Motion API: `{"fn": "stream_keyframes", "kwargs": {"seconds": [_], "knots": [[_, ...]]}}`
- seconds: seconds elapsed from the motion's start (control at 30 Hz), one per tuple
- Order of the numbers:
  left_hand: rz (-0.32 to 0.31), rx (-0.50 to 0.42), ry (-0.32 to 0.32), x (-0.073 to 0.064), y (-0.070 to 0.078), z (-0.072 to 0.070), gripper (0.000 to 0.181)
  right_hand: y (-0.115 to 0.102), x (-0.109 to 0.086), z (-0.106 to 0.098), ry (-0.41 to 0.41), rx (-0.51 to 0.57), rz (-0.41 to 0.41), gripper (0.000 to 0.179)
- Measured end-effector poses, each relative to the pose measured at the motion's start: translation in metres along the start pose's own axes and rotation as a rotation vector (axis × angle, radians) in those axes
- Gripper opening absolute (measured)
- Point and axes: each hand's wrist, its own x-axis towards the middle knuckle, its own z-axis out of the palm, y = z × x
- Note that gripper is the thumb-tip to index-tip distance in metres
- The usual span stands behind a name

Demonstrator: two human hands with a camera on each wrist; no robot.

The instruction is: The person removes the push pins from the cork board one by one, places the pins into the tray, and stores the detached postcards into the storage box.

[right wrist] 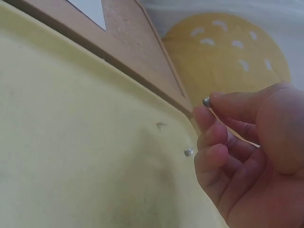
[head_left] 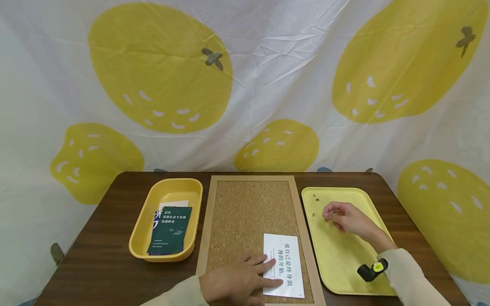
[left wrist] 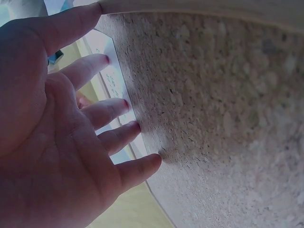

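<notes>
A white card point(head_left: 287, 272) with dark printed characters lies on the lower right of the cork board point(head_left: 249, 212). My left hand point(head_left: 241, 278) rests on it with spread fingers, some touching the card's left part and others the cork; the left wrist view shows these straight fingers point(left wrist: 111, 114) along the card's edge. Over the yellow tray point(head_left: 333, 263), my right hand point(head_left: 350, 221) pinches a silver round-headed thumbtack point(right wrist: 206, 101) between thumb and forefinger. Below that hand, another thumbtack point(right wrist: 188, 151) and a pin with its point up point(right wrist: 161, 125) lie on the tray.
Left of the board, a yellow basket point(head_left: 138, 236) holds a dark green card point(head_left: 170, 233) and other cards partly hidden beneath it. Everything stands on a dark wooden table point(head_left: 95, 255). Behind hangs a white cloth point(head_left: 268, 85) with large yellow fruit prints.
</notes>
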Motion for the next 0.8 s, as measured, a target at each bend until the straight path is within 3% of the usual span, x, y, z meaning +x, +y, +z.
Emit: {"fn": "stream_keyframes", "kwargs": {"seconds": [0.37,0.8], "knots": [[0.028,0.071,0.038,-0.001,0.0,0.002,0.053,0.013,0.003,-0.003,0.033,-0.031,-0.001,0.016],[0.041,0.081,0.038,0.0,-0.002,0.002,0.053,0.026,0.008,0.0,0.069,-0.07,0.034,0.013]]}}
